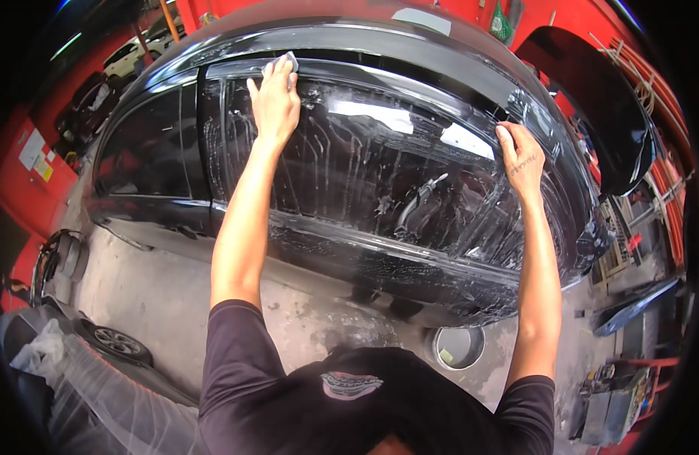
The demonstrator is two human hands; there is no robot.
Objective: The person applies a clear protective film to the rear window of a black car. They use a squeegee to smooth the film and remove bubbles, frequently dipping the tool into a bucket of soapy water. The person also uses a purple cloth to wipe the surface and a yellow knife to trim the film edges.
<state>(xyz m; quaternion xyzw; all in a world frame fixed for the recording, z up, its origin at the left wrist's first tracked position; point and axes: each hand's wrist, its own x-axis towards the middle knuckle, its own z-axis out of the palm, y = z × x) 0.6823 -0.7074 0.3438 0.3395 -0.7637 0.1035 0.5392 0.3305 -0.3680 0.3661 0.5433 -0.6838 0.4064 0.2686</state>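
Observation:
A black car [148,155] stands side-on before me, its door and window wet with streaks and whitish suds. My left hand [277,102] reaches up to the upper window frame [372,80], fingers together over a small grey pad [292,61]. Most of the pad is hidden beneath the fingers; its exact kind does not show. Farther right, my right hand [526,158] is closed on the rear corner of the door frame, thumb on the near side and fingertips out of sight. Between my arms lies the wet window glass [330,152].
A round bucket [459,347] stands on the concrete floor [304,311] below the door. Sheer plastic sheeting [110,394] covers a vehicle at lower left. A black curved panel [592,106] hangs at far right, above a metal stand [615,409].

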